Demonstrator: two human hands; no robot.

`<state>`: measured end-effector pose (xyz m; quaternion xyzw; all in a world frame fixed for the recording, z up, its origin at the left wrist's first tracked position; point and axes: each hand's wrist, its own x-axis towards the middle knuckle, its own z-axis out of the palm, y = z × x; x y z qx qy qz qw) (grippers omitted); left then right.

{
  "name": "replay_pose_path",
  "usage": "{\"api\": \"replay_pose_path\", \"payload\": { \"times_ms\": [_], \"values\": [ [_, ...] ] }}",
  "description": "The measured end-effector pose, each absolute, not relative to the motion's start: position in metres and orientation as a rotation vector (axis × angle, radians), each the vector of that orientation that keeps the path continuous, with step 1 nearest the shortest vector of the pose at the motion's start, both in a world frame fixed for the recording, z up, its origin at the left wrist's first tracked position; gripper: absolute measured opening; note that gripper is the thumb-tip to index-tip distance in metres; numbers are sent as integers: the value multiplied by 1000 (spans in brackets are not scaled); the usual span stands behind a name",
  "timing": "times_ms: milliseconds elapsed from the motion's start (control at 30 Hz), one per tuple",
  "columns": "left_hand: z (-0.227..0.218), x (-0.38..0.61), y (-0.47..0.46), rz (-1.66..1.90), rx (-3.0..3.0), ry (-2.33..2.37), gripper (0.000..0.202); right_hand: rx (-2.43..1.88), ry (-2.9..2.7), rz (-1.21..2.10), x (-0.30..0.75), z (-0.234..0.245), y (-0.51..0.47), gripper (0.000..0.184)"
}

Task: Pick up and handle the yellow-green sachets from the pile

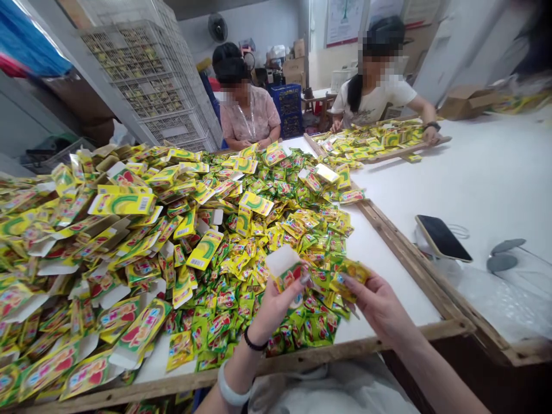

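My left hand [272, 305] is closed around a small yellow-green carton [285, 268] with its white flap standing open. Just to its right, my right hand [374, 303] pinches a few small yellow-green sachets [351, 275], held close to the carton's open end. Both hands hover over the near edge of a big heap of the same sachets [259, 241] spread on a white board with a wooden rim [388, 339]. Flat and half-folded cartons [123, 204] are piled over the left side of the board.
A phone [443, 237] rests on a stand right of the board. Across the table, one person [245, 109] sits behind the heap, and another person [379, 86] works at a second tray of sachets [375, 141]. Stacked white crates [150, 86] stand at the back left.
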<state>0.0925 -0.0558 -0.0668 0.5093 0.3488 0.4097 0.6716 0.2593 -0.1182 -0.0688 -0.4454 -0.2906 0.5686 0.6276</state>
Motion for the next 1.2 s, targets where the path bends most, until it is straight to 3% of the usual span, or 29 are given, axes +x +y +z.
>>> {"api": "replay_pose_path", "payload": {
  "times_ms": [100, 267, 467, 767, 1000, 1200],
  "values": [
    [-60, 89, -62, 645, 1232, 768, 36, -1034, -903, 1179, 269, -46, -112, 26],
    [-58, 86, -78, 502, 1377, 834, 30, -1137, -1627, 844, 261, -20, -106, 10],
    [-65, 79, -87, 355, 1445, 875, 28, -1395, -2308, 639, 260, -26, -122, 19],
    [-74, 79, -88, 428, 1389, 818, 32, -1234, -1584, 1041, 268, -43, -125, 20],
    [-78, 81, -91, 381, 1428, 834, 25, -1191, -1931, 894, 265, -33, -119, 14],
    [-85, 78, -94, 289, 1406, 699, 51, -1256, -2150, 1007, 275, -19, -123, 9]
  ]
}}
